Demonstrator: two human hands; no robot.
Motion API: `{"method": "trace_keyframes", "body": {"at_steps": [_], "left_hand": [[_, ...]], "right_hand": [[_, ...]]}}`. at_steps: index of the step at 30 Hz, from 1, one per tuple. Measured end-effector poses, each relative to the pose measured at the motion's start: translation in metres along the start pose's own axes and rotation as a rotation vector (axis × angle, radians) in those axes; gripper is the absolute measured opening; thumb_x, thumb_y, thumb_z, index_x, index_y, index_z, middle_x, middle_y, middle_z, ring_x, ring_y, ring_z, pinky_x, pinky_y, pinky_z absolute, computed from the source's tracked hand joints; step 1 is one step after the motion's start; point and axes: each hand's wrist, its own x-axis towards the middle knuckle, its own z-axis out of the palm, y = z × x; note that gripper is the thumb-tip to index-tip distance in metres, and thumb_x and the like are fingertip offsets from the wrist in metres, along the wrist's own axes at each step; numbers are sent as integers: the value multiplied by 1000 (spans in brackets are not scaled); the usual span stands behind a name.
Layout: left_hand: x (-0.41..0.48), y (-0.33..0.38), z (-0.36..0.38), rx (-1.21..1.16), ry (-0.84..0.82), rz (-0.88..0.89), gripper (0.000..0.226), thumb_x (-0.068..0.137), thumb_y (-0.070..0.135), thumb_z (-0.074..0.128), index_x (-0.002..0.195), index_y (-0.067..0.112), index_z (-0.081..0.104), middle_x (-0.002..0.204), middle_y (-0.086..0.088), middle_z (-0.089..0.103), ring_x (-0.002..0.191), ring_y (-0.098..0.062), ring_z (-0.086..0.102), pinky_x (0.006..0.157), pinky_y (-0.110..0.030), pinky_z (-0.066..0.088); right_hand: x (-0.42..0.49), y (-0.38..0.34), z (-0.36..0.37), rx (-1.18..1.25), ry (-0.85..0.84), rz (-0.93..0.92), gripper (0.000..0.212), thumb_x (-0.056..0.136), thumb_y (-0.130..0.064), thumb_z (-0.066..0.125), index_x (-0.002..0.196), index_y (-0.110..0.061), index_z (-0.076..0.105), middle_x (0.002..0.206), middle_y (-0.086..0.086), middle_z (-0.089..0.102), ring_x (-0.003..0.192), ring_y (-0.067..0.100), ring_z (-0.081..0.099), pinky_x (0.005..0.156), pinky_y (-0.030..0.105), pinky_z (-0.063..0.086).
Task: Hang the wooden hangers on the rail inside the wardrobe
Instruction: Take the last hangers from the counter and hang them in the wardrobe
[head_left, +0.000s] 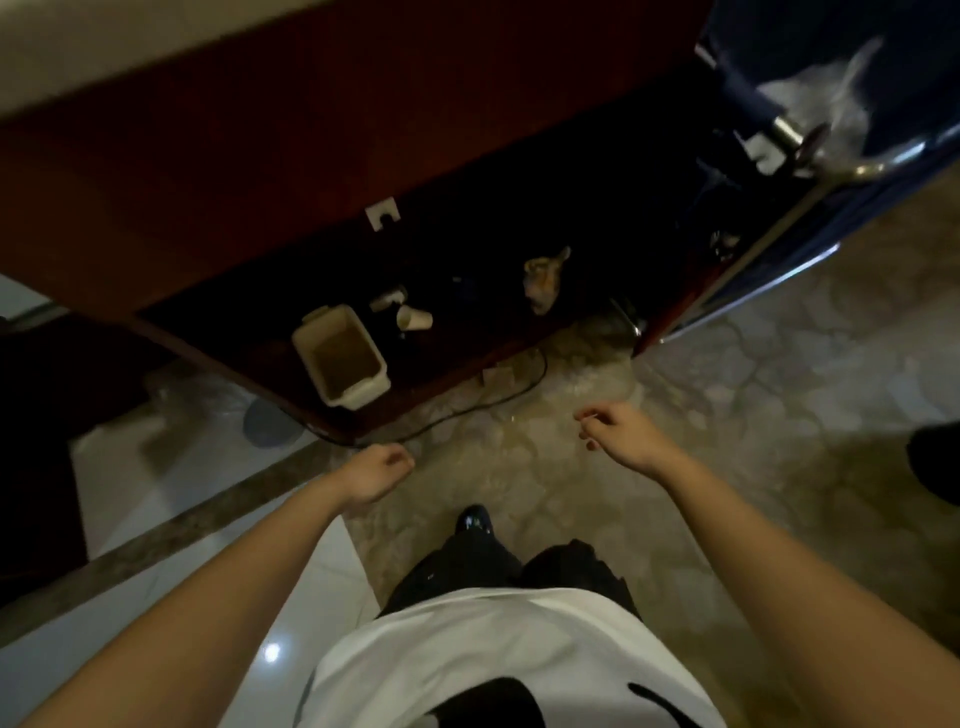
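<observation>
Two empty hands, left and right, fingers loosely curled, above mottled stone floor before the wardrobe.

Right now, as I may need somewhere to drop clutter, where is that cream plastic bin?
In the head view the cream plastic bin sits left of centre on the dark wardrobe floor, beside a tipped paper cup and ahead of the left hand.

Beyond the fingers stands a dark red-brown cabinet, its interior in shadow. Mottled beige stone floor lies beneath them; glossy white tiles spread leftward.
</observation>
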Motion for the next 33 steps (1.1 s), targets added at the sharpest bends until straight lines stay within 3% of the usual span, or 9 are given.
{"method": "trace_keyframes", "body": {"at_steps": [4,10,16,19,25,28,33], "left_hand": [[10,73,-53,62,72,151,31,98,25,42,122,10,54,117,-9,59,112,-24,56,91,-32,42],[3,176,-120,60,116,266,35,98,32,40,129,18,49,120,1,55,115,-18,53,93,-29,43],[-26,265,-159,38,308,356,35,97,35,41,130,25,48,128,5,56,115,-15,57,99,-39,47],[-43,300,-174,48,443,389,33,96,36,42,127,28,50,125,7,58,115,-10,55,100,-35,46],[-79,345,-208,44,624,436,30,94,35,44,121,29,55,113,13,63,103,2,59,93,-22,46],[-85,352,-238,91,729,433,28,94,33,46,118,26,58,109,9,64,101,-3,60,91,-26,48],[-78,342,-300,224,877,326,32,94,34,46,124,24,53,118,4,61,105,-9,56,89,-26,47]], "right_hand": [[29,-56,-59,-39,43,-177,27,96,-14,44,119,-5,57,98,8,61,83,19,60,78,30,45],[60,-135,-153,-94,52,-432,22,96,-17,45,114,-19,56,99,6,65,82,15,63,77,26,48],[73,-207,-237,-215,-10,-714,19,96,-22,45,108,-29,57,97,-7,66,88,8,65,84,26,48],[75,-238,-266,-238,-15,-834,18,94,-22,47,105,-31,58,94,-9,68,86,7,66,86,26,47],[69,-299,-302,-305,-29,-1004,22,94,-23,48,113,-24,60,99,-3,67,88,9,66,82,25,50],[75,-333,-310,-361,-7,-1030,23,94,-28,48,115,-26,59,103,-5,64,91,7,63,78,22,50],[93,-388,-304,-449,94,-1022,29,94,-30,48,121,-22,57,113,-4,59,97,12,56,81,27,45]]}}
